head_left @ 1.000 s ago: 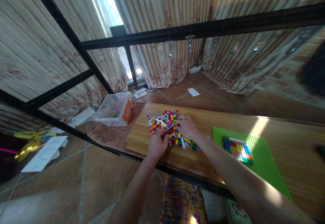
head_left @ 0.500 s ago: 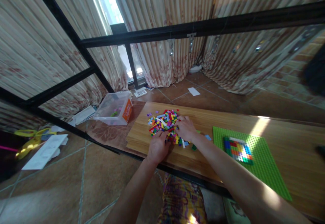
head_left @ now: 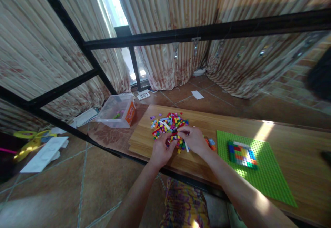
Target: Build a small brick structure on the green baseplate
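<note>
Multicoloured bricks [head_left: 168, 120], loose heap, toward the left end of the wooden table [head_left: 305, 145]. Left hand [head_left: 159, 152] and right hand [head_left: 195, 141] at the heap, fingers bent; whether clamped on any, cannot tell. Bare wood along the far edge, rightward past the green board [head_left: 271, 183].

Red, yellow, blue, green, purple and white speckle a pile of toy bricks [head_left: 165, 126] on a tan, wood-grained tabletop [head_left: 141, 138], while to the right a bright green baseplate [head_left: 271, 179] carries a brick panel [head_left: 241, 154] patched in blue, red, yellow, orange and white, with green along its near edge. At left, a clear box [head_left: 110, 120] wears an orange label [head_left: 130, 113] and a brown mat [head_left: 111, 139] a darker leafy pattern. Cream curtains [head_left: 155, 7] blotched with red hang far behind a black frame [head_left: 155, 38], brown floor tiles [head_left: 57, 183] show pale seams, and yellow-and-purple patterned fabric [head_left: 186, 200] appears near
</note>
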The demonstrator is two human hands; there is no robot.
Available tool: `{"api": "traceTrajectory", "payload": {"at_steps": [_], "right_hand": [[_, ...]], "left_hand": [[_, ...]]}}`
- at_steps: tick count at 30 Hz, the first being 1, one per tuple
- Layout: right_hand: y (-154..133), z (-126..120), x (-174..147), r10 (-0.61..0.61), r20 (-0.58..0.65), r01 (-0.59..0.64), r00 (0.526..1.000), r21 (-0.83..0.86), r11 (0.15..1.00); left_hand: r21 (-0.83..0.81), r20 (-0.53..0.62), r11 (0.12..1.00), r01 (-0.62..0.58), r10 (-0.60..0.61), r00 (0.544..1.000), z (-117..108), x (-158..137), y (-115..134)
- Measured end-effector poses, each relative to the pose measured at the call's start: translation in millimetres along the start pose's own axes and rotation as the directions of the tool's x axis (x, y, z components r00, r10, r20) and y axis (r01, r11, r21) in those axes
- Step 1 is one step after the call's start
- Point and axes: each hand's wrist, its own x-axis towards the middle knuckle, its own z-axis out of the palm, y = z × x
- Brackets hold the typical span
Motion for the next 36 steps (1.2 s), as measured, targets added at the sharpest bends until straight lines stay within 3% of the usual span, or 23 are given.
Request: {"api": "traceTrajectory", "payload": {"at_steps": [4, 8, 13, 17, 25, 28, 31, 33, 36], "right_hand": [[-4.2, 6.7, -26.4, 0.029, -0.018, -0.021, 0.999, 0.323, 0.946], [-5.9, 13.9, -41.6, 0.178, -0.051, -0.128, 0.983, 0.510, 0.850], [-12.2, 22.9, -50.2, 0.180, -0.138, -0.104, 0.974, 0.435, 0.895], [-20.2, 29.1, -52.3, 0.188, -0.218, -0.080, 0.958, 0.426, 0.901], [-21.5, 35.0, -48.3, 0.309, -0.166, -0.123, 0.936, 0.670, 0.732], [-14.9, 29.0, -34.2, 0.267, -0.172, -0.140, 0.948, 0.528, 0.838], [-7.8, 19.1, -10.9, 0.147, -0.207, -0.134, 0.967, 0.078, 0.988], [-5.4, 14.7, 4.7, 0.105, -0.164, -0.139, 0.981, -0.215, 0.967], [-5.7, 14.2, 20.4, 0.097, -0.120, -0.136, 0.988, -0.372, 0.918]], "left_hand": [[-0.328, 0.143, 0.934, 0.142, -0.100, 0.985, 0.8, -2.6, 11.4], [-0.531, 0.201, 0.796, 0.292, -0.217, 0.955, 5.9, -9.3, 20.7], [-0.640, 0.145, 0.666, 0.384, -0.386, 0.911, 15.1, -16.4, 34.1], [-0.708, 0.088, 0.605, 0.364, -0.435, 0.896, 18.7, -17.6, 41.2], [-0.810, 0.159, 0.451, 0.375, -0.446, 0.881, 17.8, -14.1, 38.2], [-0.745, 0.091, 0.565, 0.354, -0.440, 0.893, 13.5, -3.1, 29.5], [-0.487, -0.087, 0.824, 0.290, -0.376, 0.922, 5.7, 17.1, 18.2], [-0.225, -0.163, 0.945, 0.236, -0.275, 0.947, 0.5, 32.5, 12.0], [0.118, -0.180, 0.978, 0.173, -0.150, 0.972, -3.9, 52.1, 7.4]]}}
